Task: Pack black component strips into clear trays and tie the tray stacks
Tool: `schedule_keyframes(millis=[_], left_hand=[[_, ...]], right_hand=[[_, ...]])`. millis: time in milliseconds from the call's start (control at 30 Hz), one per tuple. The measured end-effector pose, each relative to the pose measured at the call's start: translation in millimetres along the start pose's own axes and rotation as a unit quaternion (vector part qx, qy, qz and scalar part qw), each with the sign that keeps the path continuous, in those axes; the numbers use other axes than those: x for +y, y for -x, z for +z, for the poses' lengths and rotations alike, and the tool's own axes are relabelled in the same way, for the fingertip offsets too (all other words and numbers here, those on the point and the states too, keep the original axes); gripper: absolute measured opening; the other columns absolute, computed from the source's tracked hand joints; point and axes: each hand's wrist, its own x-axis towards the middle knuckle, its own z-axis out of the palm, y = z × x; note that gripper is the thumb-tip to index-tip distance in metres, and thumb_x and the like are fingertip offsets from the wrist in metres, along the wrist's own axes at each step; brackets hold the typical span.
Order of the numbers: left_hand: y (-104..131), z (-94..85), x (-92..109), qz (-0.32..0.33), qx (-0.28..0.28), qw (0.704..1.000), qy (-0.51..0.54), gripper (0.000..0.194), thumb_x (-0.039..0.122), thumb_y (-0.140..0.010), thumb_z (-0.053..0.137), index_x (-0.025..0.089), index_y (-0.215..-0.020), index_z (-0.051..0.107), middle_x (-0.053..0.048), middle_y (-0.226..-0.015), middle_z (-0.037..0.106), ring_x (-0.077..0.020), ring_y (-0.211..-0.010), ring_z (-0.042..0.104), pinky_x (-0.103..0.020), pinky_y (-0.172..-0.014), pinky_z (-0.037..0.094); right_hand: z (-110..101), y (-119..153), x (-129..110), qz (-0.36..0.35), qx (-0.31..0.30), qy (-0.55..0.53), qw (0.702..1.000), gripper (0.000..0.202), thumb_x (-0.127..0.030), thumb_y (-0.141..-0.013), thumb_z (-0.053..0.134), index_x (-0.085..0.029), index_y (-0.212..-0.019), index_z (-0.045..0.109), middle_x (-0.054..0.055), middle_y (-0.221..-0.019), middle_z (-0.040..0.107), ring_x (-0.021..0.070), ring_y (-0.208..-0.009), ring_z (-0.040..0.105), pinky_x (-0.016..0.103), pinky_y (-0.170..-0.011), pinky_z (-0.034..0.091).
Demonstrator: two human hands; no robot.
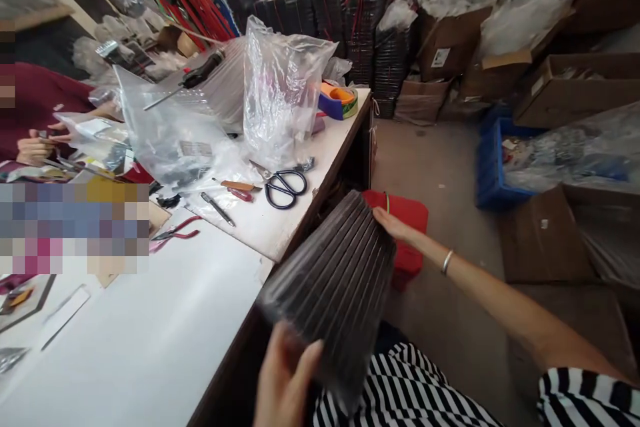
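Note:
A dark ridged tray (333,280), or a thin stack of them, is tilted over my lap beside the table edge, blurred by motion. My left hand (287,373) grips its near lower edge with the thumb on top. At the far right corner, my right hand (393,223) holds on with its fingertips, partly hidden by the edge. On the table close by lie black-handled scissors (283,187), a knife with an orange-brown handle (243,185), a dark pen (217,208) and red-handled pliers (177,231).
Clear plastic bags (283,93) and tape rolls (340,103) crowd the white table (165,333). Another person's hand (35,148) is at the left. A red stool (410,220) stands beyond the tray. A blue crate (493,167), cardboard boxes (530,240) and bundled black stacks (357,33) line the floor.

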Motion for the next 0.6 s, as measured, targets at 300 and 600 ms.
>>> schedule_keyframes(millis=[300,600], left_hand=[[-138.2,200.5,-91.2,-0.308,-0.079,0.910,0.267,0.043,0.031,-0.078,0.064,0.021,-0.111,0.040,-0.008,-0.105,0.061,-0.0172,-0.069,0.066,-0.040,-0.075,0.053],[-169.7,222.3,-133.2,-0.331,-0.043,0.922,0.197,0.050,0.034,-0.071,0.072,0.022,-0.112,0.045,-0.010,-0.119,0.055,-0.0219,-0.095,0.059,-0.033,-0.071,0.049]], right_hand=[[-85.7,-144.1,84.9,0.106,-0.020,0.158,0.981,0.037,-0.034,-0.093,0.040,-0.009,-0.114,0.057,0.019,-0.114,0.061,0.0218,-0.097,0.054,0.033,-0.087,0.039],[-95.7,-192.4,134.8,0.121,-0.090,0.117,0.982,0.034,-0.037,-0.089,0.048,-0.013,-0.108,0.064,0.010,-0.102,0.068,0.0153,-0.081,0.060,0.024,-0.076,0.044]])
